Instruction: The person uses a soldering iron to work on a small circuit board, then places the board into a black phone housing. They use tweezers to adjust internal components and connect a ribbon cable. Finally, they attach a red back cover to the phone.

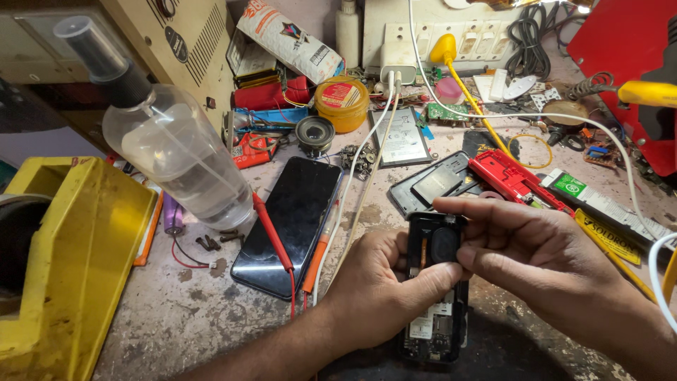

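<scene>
An opened phone [436, 289] with its back cover off sits upright between both hands, low in the middle of the view, just above the worn, mottled grey workbench [169, 317]. Its black plastic frame is rectangular, with a dark oval part near the top and a pale circuit board with small metal components showing at the lower end. The left hand [384, 286] grips the phone's left edge, thumb laid across the front and fingers curled behind. The right hand [536, 247] pinches the upper right side, its forefinger stretched flat over the top edge.

Just left of the hands lies a glossy black smartphone [293, 219], face up, a thin red probe [271, 229] resting across it with its lead trailing down. White cables [360, 169] run down the bench beside it. Beyond the hands rest a matte black back cover [434, 185] and a red plastic phone frame [515, 180]. A clear plastic spray bottle [169, 148] with a black nozzle leans at the left, above a chunky yellow tape dispenser [70, 261]. Farther back stand a round amber tin [341, 104] and a small circular speaker [314, 134].
</scene>
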Demonstrator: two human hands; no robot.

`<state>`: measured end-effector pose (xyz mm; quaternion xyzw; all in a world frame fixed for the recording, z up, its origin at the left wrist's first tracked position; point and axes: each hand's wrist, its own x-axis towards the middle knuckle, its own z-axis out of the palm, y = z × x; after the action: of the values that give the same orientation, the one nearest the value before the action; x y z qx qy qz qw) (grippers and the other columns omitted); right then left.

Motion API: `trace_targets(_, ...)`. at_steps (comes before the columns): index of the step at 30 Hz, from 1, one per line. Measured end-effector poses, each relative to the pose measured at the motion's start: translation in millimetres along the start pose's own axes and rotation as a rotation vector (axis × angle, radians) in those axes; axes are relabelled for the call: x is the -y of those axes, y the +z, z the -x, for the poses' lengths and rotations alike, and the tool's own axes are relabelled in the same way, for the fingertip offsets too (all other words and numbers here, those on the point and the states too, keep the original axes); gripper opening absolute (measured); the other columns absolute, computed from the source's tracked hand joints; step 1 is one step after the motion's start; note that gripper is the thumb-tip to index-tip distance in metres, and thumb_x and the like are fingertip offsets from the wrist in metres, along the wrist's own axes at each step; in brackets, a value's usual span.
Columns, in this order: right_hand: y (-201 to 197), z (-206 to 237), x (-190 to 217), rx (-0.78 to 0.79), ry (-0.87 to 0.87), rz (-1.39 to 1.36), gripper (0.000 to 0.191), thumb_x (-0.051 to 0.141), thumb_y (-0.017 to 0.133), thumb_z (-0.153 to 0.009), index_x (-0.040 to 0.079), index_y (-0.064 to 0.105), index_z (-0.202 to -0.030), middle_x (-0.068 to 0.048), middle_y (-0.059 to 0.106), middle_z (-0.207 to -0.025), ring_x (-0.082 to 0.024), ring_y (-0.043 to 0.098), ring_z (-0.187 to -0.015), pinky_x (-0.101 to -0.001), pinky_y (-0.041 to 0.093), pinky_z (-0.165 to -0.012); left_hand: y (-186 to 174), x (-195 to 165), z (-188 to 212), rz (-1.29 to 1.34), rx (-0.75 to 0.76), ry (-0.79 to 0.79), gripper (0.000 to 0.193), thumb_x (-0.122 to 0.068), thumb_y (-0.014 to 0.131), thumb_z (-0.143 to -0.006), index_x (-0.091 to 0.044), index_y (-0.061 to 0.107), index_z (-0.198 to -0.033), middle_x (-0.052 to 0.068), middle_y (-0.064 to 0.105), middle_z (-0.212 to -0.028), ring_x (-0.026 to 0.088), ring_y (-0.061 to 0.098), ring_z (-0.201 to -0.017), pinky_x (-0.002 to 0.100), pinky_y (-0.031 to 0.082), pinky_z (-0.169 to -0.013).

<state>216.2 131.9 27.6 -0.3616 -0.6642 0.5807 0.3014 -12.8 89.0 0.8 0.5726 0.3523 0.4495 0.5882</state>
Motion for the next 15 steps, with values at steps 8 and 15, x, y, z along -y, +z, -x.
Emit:
trace_targets(8, 1.2, -0.9, -0.8, 0.011, -0.041, -0.004, 0.054, -0.004, 0.067, -0.096, 0.001, 0.057, -0.148, -0.008, 0.069, -0.108, -0.012, 0.067, -0.096, -0.0283, 0.059, -0.087, -0.5, -0.5, 0.1, -0.05, -0.007, 0.008, 0.013, -0.017, 0.071, -0.093, -0.005, 0.073, -0.096, -0.004, 0.069, -0.081, 0.001, 0.059, -0.069, 0.023, 0.049, -0.06)
trace_targets(15, 2.0, -0.5, -4.4, -0.028, -0.004, -0.028, 0.049, -0.003, 0.068, -0.097, 0.0, 0.061, -0.145, -0.008, 0.068, -0.099, -0.013, 0.065, -0.09, -0.0279, 0.057, -0.078, -0.1, -0.7, 0.4, 0.026, 0.024, 0.012, 0.017, -0.014, 0.068, -0.094, -0.005, 0.073, -0.106, -0.001, 0.077, -0.096, 0.004, 0.071, -0.086, 0.024, 0.059, -0.077)
